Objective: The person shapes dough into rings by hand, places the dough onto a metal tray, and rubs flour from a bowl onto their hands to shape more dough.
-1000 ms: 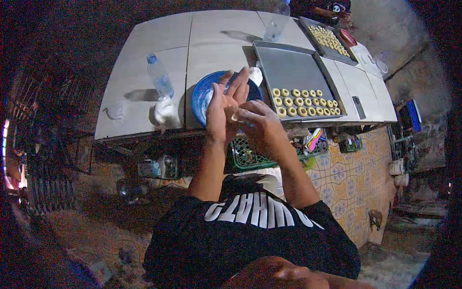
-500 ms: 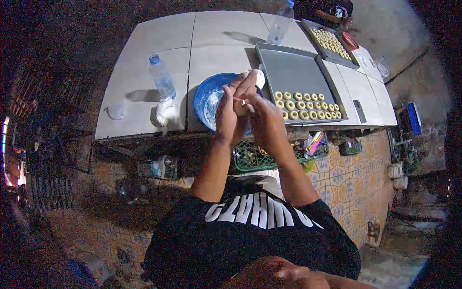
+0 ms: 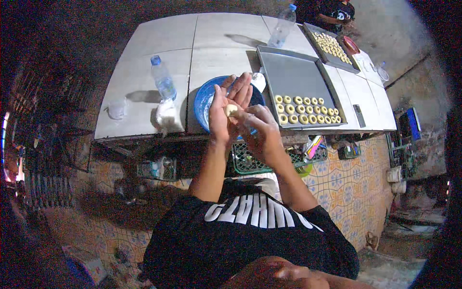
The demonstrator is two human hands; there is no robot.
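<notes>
Head view, the only one. My left hand (image 3: 222, 118) is palm up, opened wide, fingers stretched and a little spread, fingertips toward 12 o'clock; it grips nothing, just cradles a small pale-yellow lump of dough (image 3: 231, 110) on the palm. My right hand (image 3: 264, 127) comes in from 4 o'clock, fingers part curled, a fingertip at the dough's right side; can't tell whether it pinches it or only touches. Thumb there is hard to make out.

Clock from the dough: round blue bowl (image 3: 202, 96) right behind my hands toward 12, white powder visible inside on its left. At 2 o'clock, rectangular grey metal tray (image 3: 291, 67); three rows of pale-yellow ring-shaped dough pieces (image 3: 302, 110) fill its near part. Hole or dimple, can't tell. Clear plastic bottle with a blue cap (image 3: 163, 81) at 10, tilted in view; crumpled white bundle (image 3: 167, 114) at 9. Dark flat phone (image 3: 359, 115) at 3, beside the tray. Farther out at 2, second metal tray (image 3: 312, 37) with more pieces; a co-worker in a dark top (image 3: 329, 12) beyond. All on a white tiled table (image 3: 159, 36).
</notes>
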